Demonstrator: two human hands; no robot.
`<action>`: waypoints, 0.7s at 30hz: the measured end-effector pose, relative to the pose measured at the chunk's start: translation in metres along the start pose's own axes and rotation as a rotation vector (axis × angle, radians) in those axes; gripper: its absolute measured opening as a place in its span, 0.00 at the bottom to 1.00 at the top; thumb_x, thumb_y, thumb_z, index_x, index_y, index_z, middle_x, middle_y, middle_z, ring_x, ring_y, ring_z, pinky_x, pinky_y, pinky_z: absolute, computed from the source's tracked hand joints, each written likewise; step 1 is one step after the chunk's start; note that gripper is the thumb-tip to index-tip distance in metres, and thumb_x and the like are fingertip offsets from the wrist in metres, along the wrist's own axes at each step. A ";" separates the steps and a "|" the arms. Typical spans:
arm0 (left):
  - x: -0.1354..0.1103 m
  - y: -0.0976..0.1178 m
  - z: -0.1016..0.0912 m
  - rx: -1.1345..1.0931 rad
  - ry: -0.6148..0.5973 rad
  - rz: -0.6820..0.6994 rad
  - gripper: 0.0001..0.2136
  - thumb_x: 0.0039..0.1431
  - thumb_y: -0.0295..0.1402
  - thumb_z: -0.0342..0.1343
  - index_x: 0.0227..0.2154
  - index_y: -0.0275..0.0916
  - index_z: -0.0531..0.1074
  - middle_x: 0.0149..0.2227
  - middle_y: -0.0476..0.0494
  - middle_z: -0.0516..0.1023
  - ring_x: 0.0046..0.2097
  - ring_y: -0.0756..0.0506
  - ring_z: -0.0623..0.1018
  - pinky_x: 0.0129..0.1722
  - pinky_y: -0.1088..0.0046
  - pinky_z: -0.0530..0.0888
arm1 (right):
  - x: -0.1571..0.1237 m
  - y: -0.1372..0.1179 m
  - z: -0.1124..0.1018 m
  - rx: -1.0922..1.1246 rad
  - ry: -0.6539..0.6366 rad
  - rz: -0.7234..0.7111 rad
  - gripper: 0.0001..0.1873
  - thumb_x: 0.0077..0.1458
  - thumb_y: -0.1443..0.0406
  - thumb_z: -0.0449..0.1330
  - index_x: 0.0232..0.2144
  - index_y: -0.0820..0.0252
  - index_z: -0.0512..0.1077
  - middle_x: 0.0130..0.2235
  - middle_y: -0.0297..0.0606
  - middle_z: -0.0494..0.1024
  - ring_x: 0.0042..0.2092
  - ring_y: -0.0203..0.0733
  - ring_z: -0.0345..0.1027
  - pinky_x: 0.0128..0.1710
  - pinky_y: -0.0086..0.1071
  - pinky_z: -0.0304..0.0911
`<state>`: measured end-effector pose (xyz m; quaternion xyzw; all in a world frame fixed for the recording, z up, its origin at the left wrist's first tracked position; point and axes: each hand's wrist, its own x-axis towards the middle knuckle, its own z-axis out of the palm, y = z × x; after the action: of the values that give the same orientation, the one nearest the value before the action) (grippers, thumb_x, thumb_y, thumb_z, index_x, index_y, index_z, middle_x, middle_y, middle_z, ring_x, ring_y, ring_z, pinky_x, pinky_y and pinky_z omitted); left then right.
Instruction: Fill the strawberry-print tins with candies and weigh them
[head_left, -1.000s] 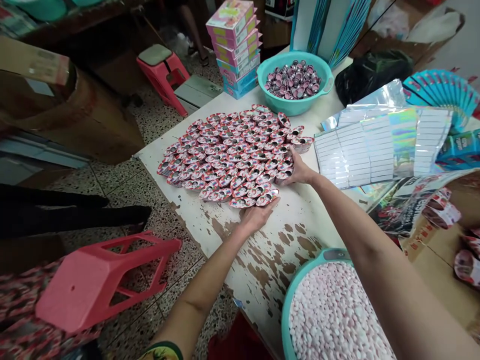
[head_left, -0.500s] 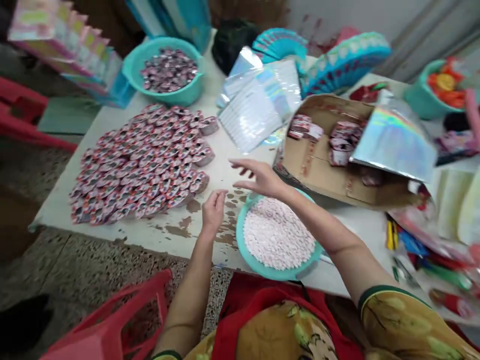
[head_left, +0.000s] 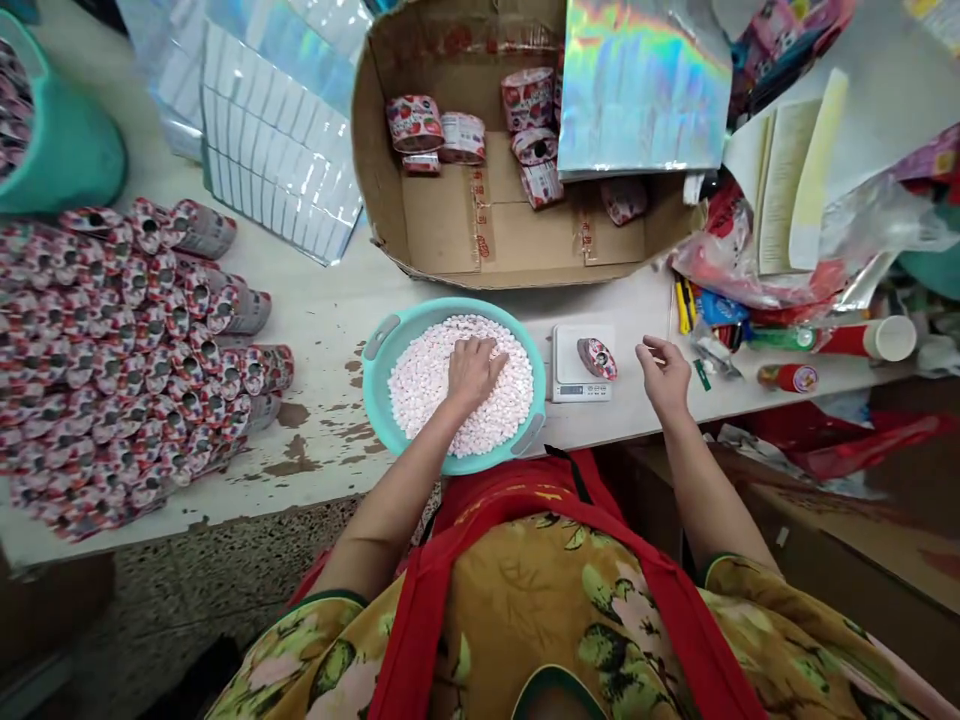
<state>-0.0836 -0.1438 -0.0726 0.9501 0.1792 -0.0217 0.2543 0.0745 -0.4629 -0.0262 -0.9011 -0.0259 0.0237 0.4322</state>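
Note:
My left hand (head_left: 474, 373) rests in a turquoise basin (head_left: 379, 400), its fingers lying on a heap of small pale-pink pellets (head_left: 420, 375); the fingertips are partly sunk among them. Beside the basin stands a small white digital scale (head_left: 581, 393) with one printed packet (head_left: 597, 358), its dark opening showing, on its plate. To the right of the scale, apart from it, my right hand (head_left: 666, 378) hovers over the table with loosely bent fingers and nothing visible in them.
Many similar packets (head_left: 112, 360) stand packed together at the left. A cardboard box (head_left: 439, 235) with several packets lies behind the basin, a shiny silvery sheet (head_left: 637, 90) over its right side. Printed sheets (head_left: 277, 150) lie left of it. A yellow cutter (head_left: 682, 303) and plastic bags are at right.
The view has swung right, bringing the scale into sight. My left hand has gone from the table beside the packets into the basin; my right hand has moved to right of the scale.

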 end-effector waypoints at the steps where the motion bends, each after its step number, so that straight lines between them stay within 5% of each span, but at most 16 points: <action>1: -0.005 0.002 -0.001 0.047 -0.022 0.011 0.19 0.70 0.45 0.46 0.50 0.38 0.74 0.50 0.35 0.77 0.53 0.35 0.70 0.55 0.56 0.67 | -0.006 0.004 0.005 0.026 0.006 0.020 0.23 0.53 0.49 0.63 0.42 0.61 0.78 0.45 0.47 0.80 0.42 0.44 0.74 0.41 0.39 0.71; 7: -0.031 -0.022 -0.021 0.226 -0.114 0.098 0.18 0.72 0.41 0.43 0.44 0.38 0.75 0.44 0.33 0.77 0.47 0.36 0.72 0.45 0.60 0.69 | -0.031 0.013 0.019 0.137 -0.076 0.040 0.26 0.57 0.47 0.59 0.46 0.61 0.77 0.47 0.48 0.78 0.47 0.45 0.73 0.45 0.40 0.70; 12: -0.035 -0.041 -0.033 0.062 -0.012 0.021 0.10 0.67 0.36 0.51 0.40 0.41 0.77 0.45 0.37 0.77 0.49 0.37 0.73 0.45 0.62 0.69 | -0.036 0.023 0.047 0.009 -0.134 -0.041 0.39 0.39 0.49 0.72 0.52 0.59 0.73 0.53 0.48 0.74 0.50 0.50 0.71 0.50 0.46 0.69; 17: -0.027 -0.057 -0.043 -0.625 0.068 -0.337 0.04 0.55 0.33 0.61 0.33 0.40 0.75 0.29 0.47 0.73 0.31 0.48 0.72 0.30 0.72 0.66 | -0.027 0.030 0.076 0.062 -0.008 0.033 0.32 0.42 0.49 0.70 0.45 0.61 0.74 0.44 0.42 0.79 0.44 0.46 0.72 0.52 0.47 0.68; 21: -0.023 -0.058 -0.058 -1.415 -0.020 -0.560 0.15 0.48 0.38 0.67 0.39 0.40 0.72 0.29 0.50 0.74 0.24 0.53 0.69 0.20 0.79 0.55 | -0.023 0.013 0.068 0.142 0.071 0.031 0.33 0.40 0.48 0.72 0.44 0.62 0.74 0.40 0.39 0.79 0.40 0.43 0.73 0.49 0.42 0.69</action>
<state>-0.1289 -0.0759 -0.0464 0.4795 0.3825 0.0260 0.7894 0.0471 -0.4194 -0.0780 -0.8688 0.0051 0.0001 0.4950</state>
